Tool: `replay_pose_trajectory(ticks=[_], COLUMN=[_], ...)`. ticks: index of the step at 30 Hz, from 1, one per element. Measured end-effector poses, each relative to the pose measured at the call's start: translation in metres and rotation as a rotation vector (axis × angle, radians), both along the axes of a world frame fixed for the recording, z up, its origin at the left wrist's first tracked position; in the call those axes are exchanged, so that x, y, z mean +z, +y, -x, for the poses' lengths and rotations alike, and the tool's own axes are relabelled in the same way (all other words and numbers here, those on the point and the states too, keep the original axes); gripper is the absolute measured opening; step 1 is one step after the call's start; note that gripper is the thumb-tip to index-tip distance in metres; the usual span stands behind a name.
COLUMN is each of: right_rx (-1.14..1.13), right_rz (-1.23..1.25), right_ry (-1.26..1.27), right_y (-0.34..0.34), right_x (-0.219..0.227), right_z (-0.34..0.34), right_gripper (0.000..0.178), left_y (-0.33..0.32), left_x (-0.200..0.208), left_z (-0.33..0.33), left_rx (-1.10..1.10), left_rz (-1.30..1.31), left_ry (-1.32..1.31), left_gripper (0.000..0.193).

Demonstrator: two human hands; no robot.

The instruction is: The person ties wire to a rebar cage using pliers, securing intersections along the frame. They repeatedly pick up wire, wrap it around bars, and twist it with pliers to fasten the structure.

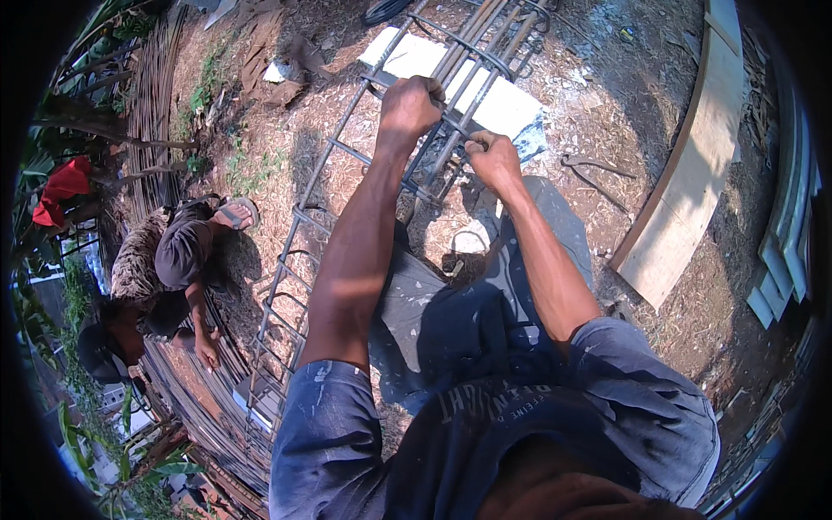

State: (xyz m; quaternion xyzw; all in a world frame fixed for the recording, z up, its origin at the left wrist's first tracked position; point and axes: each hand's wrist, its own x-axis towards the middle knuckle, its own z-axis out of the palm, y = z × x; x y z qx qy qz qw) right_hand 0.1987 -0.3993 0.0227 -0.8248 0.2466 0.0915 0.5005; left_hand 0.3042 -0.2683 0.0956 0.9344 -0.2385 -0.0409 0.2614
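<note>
A long cage of steel rebar (322,144) with square stirrups runs from the top of the view down to the lower left, passing in front of me. My left hand (412,106) is closed in a fist over a stirrup on the cage's upper part. Just right of it and a little nearer, my right hand (494,160) has its fingers curled together at the cage's right side, by the same stirrup; what they pinch is hidden. Under the bars lies a white sheet or sack (511,108).
Pincers (598,165) with long handles lie on the ground to the right. Beyond them is a long wooden board (693,199), then stacked metal lengths (784,217). At left a co-worker (165,269) crouches beside bundled steel rods (156,113). A red cloth (61,192) hangs at far left.
</note>
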Motion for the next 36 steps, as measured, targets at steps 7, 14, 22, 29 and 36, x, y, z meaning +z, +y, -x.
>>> replay_pose_trajectory(ticks=[7, 14, 22, 29, 36], right_rx=[0.064, 0.172, 0.242, 0.397, 0.396], right_rz=[-0.268, -0.555, -0.245, 0.425, 0.593], right_ry=[-0.163, -0.088, -0.162, -0.276, -0.377], right_y=[-0.022, -0.037, -0.044, -0.016, -0.012], right_x=[-0.026, -0.015, -0.028, -0.002, -0.013], right_z=[-0.012, -0.015, -0.016, -0.011, -0.010], right_gripper=[0.036, 0.046, 0.043, 0.041, 0.036], left_y=[-0.018, -0.006, 0.019, 0.012, -0.005], left_x=[0.016, -0.007, 0.007, -0.036, -0.035], left_z=[0.072, 0.090, 0.046, 0.037, 0.039], left_rx=[-0.377, -0.464, -0.189, 0.045, 0.037], left_rz=[-0.188, -0.160, -0.016, -0.169, -0.274], left_ry=[-0.240, -0.254, 0.589, 0.466, 0.513], left_gripper=[0.010, 0.021, 0.056, 0.039, 0.043])
